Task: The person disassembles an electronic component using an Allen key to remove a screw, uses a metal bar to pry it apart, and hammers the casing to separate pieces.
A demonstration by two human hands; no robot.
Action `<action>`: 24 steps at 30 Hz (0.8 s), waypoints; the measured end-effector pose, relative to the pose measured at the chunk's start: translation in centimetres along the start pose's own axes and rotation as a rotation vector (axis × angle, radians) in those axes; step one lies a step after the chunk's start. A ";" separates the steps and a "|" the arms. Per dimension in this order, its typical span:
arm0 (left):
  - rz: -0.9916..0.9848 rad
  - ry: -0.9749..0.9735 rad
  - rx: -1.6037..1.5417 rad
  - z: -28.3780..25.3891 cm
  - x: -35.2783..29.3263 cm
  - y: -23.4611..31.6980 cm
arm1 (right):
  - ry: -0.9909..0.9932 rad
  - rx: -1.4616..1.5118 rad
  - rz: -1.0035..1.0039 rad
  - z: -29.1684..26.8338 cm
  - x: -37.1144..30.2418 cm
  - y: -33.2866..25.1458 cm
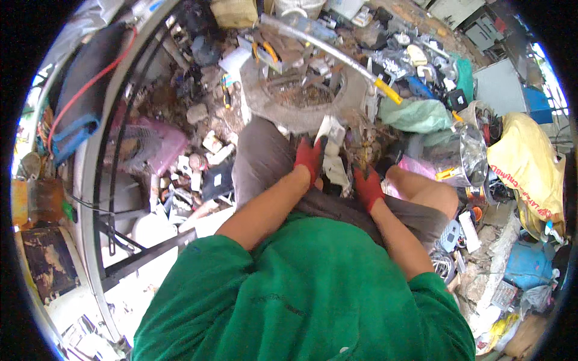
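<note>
Both my hands wear red gloves with dark fingers and are over my lap, between my bent knees. My left hand point(309, 159) is closed on the left edge of an off-white plastic piece point(335, 165), which looks like part of a casing. Just right of that piece is my right hand point(368, 188), with its fingers drawn together and pointing away from me. Whatever its fingers hold is too small and blurred to make out. Beyond my hands stands a worn, grey-brown block point(256, 99) with a hollow full of debris.
Orange-handled pliers point(265, 52) lie on the block, and a yellow-and-black screwdriver point(226, 91) is to its left. A metal bar with a yellow end point(388, 91) crosses the far side. Scrap plastic point(192, 171), a green sack point(415, 115) and a yellow sack point(522, 162) surround me.
</note>
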State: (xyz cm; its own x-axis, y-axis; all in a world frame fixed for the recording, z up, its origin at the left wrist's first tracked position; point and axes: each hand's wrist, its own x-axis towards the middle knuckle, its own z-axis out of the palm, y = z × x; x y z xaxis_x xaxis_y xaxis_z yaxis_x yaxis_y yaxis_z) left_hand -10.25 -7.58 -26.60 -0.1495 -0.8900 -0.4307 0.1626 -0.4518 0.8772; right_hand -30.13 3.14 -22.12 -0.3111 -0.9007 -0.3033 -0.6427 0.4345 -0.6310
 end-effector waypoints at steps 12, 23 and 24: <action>-0.087 0.188 0.066 -1.8 0.5 -0.1 | 0.159 0.254 -0.410 -3.5 -0.7 -4.9; -0.013 0.183 0.201 0.7 -0.5 1.6 | 0.165 0.088 -0.238 -3.2 0.9 -3.0; -0.020 0.213 0.078 -0.4 -0.6 1.0 | 0.135 0.155 -0.294 -3.4 0.2 -4.5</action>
State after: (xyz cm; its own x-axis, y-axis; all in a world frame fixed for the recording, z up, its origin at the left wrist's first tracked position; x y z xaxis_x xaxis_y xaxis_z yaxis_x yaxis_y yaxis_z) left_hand -9.61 -7.58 -25.53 0.0589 -0.8775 -0.4760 0.0847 -0.4707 0.8782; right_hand -29.67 0.99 -16.91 -0.2252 -0.9743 -0.0022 -0.6080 0.1423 -0.7811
